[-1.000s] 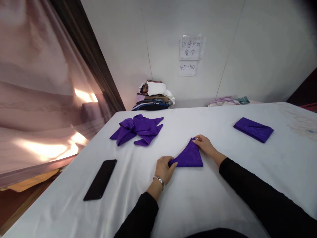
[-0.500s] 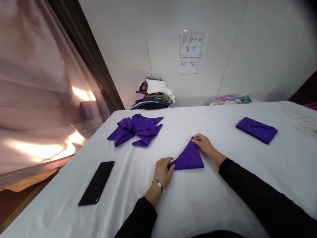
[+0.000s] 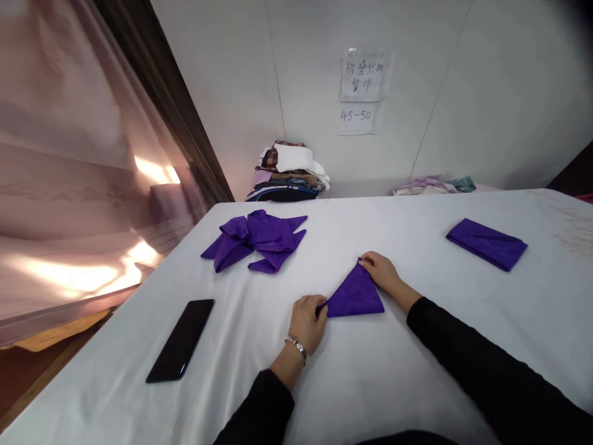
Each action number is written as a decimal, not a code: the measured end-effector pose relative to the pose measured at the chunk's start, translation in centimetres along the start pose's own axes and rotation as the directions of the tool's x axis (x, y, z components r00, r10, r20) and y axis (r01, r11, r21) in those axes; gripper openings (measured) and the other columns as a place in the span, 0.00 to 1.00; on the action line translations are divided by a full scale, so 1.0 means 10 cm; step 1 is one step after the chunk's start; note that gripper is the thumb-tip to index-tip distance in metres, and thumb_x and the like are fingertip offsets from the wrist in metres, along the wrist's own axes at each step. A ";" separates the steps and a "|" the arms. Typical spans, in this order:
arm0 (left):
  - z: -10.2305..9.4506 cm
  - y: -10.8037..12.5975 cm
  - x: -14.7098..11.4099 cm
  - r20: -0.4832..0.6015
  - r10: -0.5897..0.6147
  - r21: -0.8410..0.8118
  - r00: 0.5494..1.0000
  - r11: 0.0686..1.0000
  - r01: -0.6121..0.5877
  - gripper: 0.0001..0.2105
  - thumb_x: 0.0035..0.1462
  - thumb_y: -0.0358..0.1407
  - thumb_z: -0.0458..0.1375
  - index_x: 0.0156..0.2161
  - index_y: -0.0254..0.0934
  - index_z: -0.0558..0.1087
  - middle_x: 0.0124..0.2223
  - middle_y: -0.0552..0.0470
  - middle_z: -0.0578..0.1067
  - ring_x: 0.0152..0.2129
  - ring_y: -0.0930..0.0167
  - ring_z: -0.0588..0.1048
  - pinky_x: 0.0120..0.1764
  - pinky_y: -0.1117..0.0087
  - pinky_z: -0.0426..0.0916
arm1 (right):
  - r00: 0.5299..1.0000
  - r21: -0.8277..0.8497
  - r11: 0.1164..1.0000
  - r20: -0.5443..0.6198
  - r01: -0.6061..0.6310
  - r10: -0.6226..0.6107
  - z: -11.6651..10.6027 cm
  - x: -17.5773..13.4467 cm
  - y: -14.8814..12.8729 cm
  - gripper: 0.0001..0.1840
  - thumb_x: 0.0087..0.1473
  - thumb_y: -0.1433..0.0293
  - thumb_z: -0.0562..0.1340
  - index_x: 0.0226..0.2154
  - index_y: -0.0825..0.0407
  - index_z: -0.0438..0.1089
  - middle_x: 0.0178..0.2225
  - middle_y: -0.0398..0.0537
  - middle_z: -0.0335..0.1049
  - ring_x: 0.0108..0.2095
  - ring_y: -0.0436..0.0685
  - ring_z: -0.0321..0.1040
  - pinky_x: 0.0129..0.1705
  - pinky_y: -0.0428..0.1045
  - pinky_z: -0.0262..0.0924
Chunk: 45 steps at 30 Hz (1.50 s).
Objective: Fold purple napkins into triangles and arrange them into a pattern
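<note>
A purple cloth napkin [image 3: 356, 293], folded into a triangle, lies between my hands on the white tablecloth [image 3: 370, 383]. My left hand [image 3: 306, 321] pinches its left corner between thumb and fingers; that tip is partly hidden. At the top corner my right hand [image 3: 380, 271] has its thumb and fingers closed on the cloth. The third corner points right and rests free on the table. Farther left sit folded purple napkins [image 3: 264, 238] with several pointed ends. Another purple napkin [image 3: 486, 243], folded into a flat rectangle, is to the right of my right hand.
A black phone [image 3: 181, 340] lies at the left side of the table. Stacked folded clothes [image 3: 290, 176] stand behind the far edge, with more cloth [image 3: 430, 185] to their right. Handwritten paper signs [image 3: 362, 80] hang on the wall. A curtain [image 3: 69, 185] borders the left.
The view has shifted slightly. The napkin's upper left edge looks straighter than before, while both hands keep their hold on the same corners.
</note>
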<state>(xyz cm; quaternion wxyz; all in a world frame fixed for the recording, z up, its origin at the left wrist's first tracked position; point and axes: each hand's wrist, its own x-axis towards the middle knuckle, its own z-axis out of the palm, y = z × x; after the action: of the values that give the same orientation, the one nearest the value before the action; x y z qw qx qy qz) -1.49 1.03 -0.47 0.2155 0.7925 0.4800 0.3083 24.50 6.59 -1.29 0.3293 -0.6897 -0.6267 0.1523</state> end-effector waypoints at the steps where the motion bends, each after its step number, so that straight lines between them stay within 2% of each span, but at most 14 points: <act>1: 0.00 0.01 0.00 0.007 -0.005 0.003 1.000 1.000 0.005 0.06 0.52 0.31 0.55 0.36 0.40 0.71 0.34 0.53 0.75 0.34 0.68 0.71 0.43 0.61 0.63 | 1.000 -0.022 1.000 -0.004 0.007 -0.007 0.00 0.00 -0.01 0.08 0.51 0.63 0.56 0.31 0.47 0.69 0.30 0.43 0.70 0.31 0.54 0.65 0.32 0.48 0.56; 7: -0.03 0.04 -0.01 0.016 0.000 0.041 1.000 0.999 0.000 0.03 0.53 0.34 0.56 0.32 0.39 0.71 0.31 0.52 0.74 0.34 0.67 0.70 0.41 0.61 0.62 | 1.000 -0.062 0.998 0.014 -0.006 0.007 0.01 0.02 -0.01 0.09 0.51 0.62 0.56 0.30 0.47 0.70 0.30 0.43 0.71 0.31 0.55 0.66 0.32 0.49 0.55; 16: -0.09 0.07 -0.08 -0.026 -0.047 0.116 0.999 0.992 0.049 0.05 0.51 0.36 0.57 0.26 0.39 0.68 0.29 0.53 0.71 0.32 0.67 0.67 0.37 0.64 0.61 | 0.998 0.025 0.998 0.015 -0.060 0.060 0.01 0.01 0.00 0.10 0.51 0.62 0.57 0.36 0.45 0.70 0.29 0.42 0.72 0.30 0.55 0.67 0.30 0.49 0.55; 25: -0.16 0.07 -0.15 -0.018 -0.105 0.141 0.994 0.984 0.106 0.02 0.50 0.34 0.58 0.29 0.39 0.71 0.32 0.52 0.72 0.35 0.67 0.67 0.39 0.63 0.61 | 0.997 -0.129 0.992 0.072 -0.018 0.027 0.00 0.04 -0.01 0.12 0.53 0.64 0.55 0.39 0.47 0.70 0.30 0.45 0.72 0.32 0.56 0.66 0.31 0.49 0.54; 31: -0.13 0.13 -0.20 -0.004 -0.146 0.209 0.989 0.967 0.144 0.04 0.52 0.37 0.57 0.29 0.40 0.73 0.31 0.52 0.72 0.34 0.67 0.68 0.39 0.65 0.61 | 0.990 -0.180 0.983 0.141 0.032 -0.007 -0.06 0.06 -0.01 0.10 0.53 0.65 0.55 0.35 0.47 0.71 0.30 0.45 0.72 0.31 0.56 0.65 0.30 0.49 0.52; 34: -0.13 0.18 -0.22 0.030 -0.267 0.199 0.963 0.946 0.257 0.06 0.54 0.38 0.54 0.32 0.42 0.73 0.28 0.54 0.73 0.29 0.70 0.70 0.33 0.70 0.61 | 0.990 -0.170 0.985 0.143 0.025 -0.001 -0.07 0.05 -0.01 0.09 0.53 0.64 0.55 0.31 0.47 0.70 0.27 0.44 0.71 0.28 0.55 0.64 0.27 0.48 0.50; 37: -0.12 0.21 -0.22 0.049 -0.410 0.164 0.911 0.903 0.398 0.07 0.54 0.40 0.53 0.33 0.44 0.73 0.24 0.57 0.73 0.24 0.72 0.70 0.27 0.72 0.59 | 0.992 -0.142 0.989 0.126 0.033 -0.015 -0.07 0.04 0.02 0.09 0.52 0.64 0.55 0.30 0.48 0.69 0.26 0.44 0.69 0.26 0.53 0.62 0.26 0.48 0.49; 41: -0.11 0.22 -0.20 0.084 -0.488 0.084 0.869 0.872 0.482 0.06 0.53 0.39 0.54 0.32 0.43 0.72 0.21 0.59 0.73 0.21 0.73 0.71 0.25 0.74 0.59 | 0.994 -0.118 0.991 0.100 0.061 -0.049 -0.04 0.03 0.06 0.08 0.51 0.65 0.55 0.29 0.48 0.68 0.28 0.44 0.68 0.28 0.54 0.63 0.28 0.48 0.51; 45: -0.11 0.22 -0.17 0.177 -0.531 -0.046 0.829 0.837 0.546 0.06 0.53 0.37 0.53 0.31 0.41 0.71 0.19 0.59 0.74 0.17 0.75 0.69 0.21 0.77 0.58 | 0.995 -0.089 0.992 0.056 0.087 -0.082 -0.02 0.04 0.09 0.08 0.51 0.64 0.55 0.28 0.49 0.67 0.31 0.45 0.67 0.31 0.54 0.63 0.31 0.49 0.53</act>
<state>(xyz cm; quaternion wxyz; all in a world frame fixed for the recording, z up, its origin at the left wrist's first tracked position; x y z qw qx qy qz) -1.42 -1.44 1.23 0.3678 0.6358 0.6503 0.1941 25.34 6.91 -1.63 0.2871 -0.6726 -0.6700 0.1275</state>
